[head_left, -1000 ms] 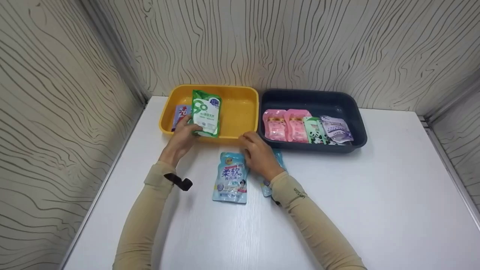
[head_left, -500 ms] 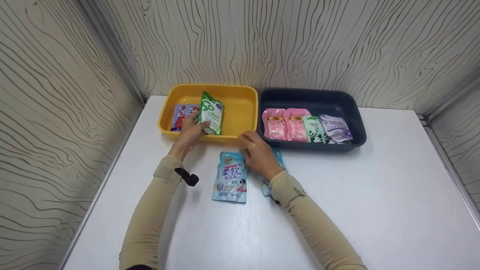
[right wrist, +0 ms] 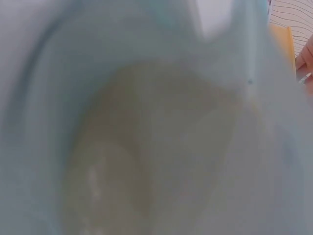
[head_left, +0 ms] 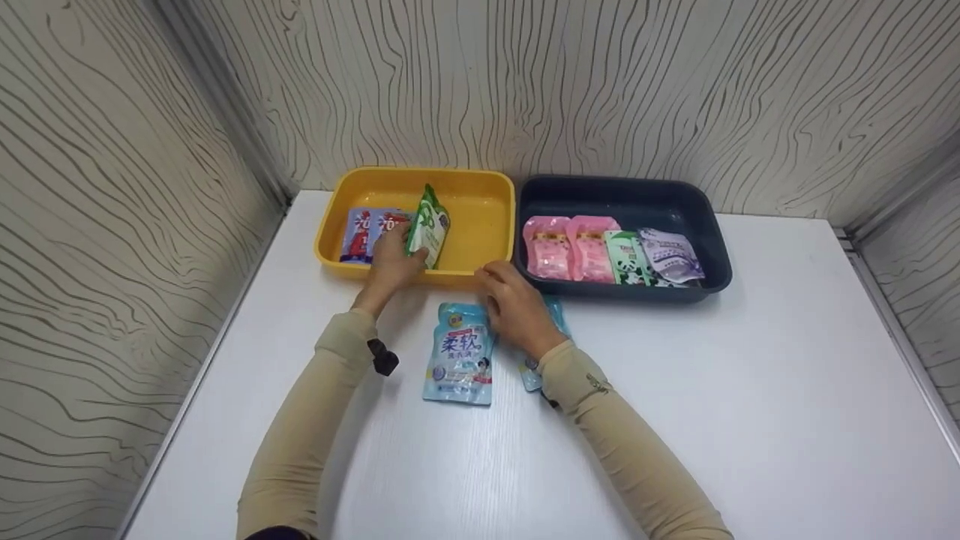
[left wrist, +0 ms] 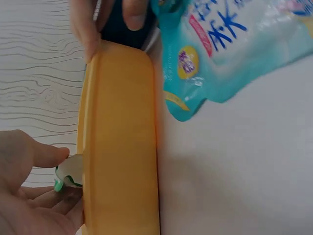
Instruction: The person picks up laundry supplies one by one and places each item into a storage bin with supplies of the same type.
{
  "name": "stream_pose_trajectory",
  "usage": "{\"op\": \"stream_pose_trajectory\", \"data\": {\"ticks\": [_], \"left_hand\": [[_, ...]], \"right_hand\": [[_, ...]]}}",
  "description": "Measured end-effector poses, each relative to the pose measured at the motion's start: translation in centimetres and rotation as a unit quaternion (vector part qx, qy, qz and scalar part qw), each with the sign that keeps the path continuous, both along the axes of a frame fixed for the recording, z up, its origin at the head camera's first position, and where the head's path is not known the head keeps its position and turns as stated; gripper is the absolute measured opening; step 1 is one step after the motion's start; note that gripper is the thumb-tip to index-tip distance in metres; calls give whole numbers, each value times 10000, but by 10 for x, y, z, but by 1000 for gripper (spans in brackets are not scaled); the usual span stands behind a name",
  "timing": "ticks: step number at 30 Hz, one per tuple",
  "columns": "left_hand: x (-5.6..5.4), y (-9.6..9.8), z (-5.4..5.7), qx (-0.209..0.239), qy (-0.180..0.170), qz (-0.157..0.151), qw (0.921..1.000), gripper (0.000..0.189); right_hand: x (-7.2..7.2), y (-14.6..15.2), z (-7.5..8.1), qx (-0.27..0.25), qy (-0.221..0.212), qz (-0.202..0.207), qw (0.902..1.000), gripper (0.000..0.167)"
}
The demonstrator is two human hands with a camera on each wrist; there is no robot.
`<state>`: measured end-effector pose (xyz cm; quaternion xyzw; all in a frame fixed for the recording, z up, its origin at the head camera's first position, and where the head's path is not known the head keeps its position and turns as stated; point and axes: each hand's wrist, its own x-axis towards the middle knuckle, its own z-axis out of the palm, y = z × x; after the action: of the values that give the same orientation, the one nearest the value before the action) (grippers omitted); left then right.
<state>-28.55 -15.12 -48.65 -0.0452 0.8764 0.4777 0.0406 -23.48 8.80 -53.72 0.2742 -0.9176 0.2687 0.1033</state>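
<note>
My left hand (head_left: 395, 264) pinches a green-and-white pouch (head_left: 429, 231) inside the yellow bin (head_left: 480, 262), with the pouch tilted up on its edge. Left of it, two purple-and-red pouches (head_left: 358, 236) lie in the same bin, partly behind my fingers. At the bin's front right corner my right hand (head_left: 517, 307) rests its loosely bent fingertips on the rim. A light blue pouch (head_left: 459, 356) lies on the table beside that hand. Beneath the right wrist a second blue pouch (head_left: 531, 375) is mostly hidden; a blurred pale blue surface (right wrist: 195, 137) fills the right wrist view.
A navy bin (head_left: 637, 292) stands against the yellow one on the right. In it lie two pink pouches (head_left: 551, 251), a green panda pouch (head_left: 626, 259) and a lilac pouch (head_left: 671, 255). Patterned walls (head_left: 480, 90) rise behind the bins and along the left.
My left hand has moved right and turned the green-and-white pouch from face-up towards its edge, uncovering more of the purple-and-red pouches. The right hand has stayed at the rim.
</note>
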Motion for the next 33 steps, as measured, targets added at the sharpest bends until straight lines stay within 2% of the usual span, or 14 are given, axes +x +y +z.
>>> {"op": "stream_pose_trajectory", "data": {"ticks": [7, 14, 19, 22, 27, 33], "left_hand": [[4, -2, -3, -610, 260, 30, 9978, 63], [6, -14, -15, -1349, 533, -34, 9894, 50], [5, -23, -19, -1476, 392, 64, 9882, 39], [6, -25, -20, -1451, 347, 109, 9887, 39], [8, -25, -21, -1379, 487, 166, 9891, 45], [12, -28, -21, -1511, 781, 348, 9848, 46]], "right_hand": [[-1, 0, 0, -46, -33, 32, 10000, 44], [0, 1, 1, -81, 159, 116, 9998, 43], [0, 0, 0, -123, 329, 120, 9993, 42], [-1, 0, -1, -127, 328, 104, 9993, 42], [-1, -1, 0, -115, 157, 68, 9998, 43], [-1, 0, 1, -78, 23, 56, 10000, 44]]}}
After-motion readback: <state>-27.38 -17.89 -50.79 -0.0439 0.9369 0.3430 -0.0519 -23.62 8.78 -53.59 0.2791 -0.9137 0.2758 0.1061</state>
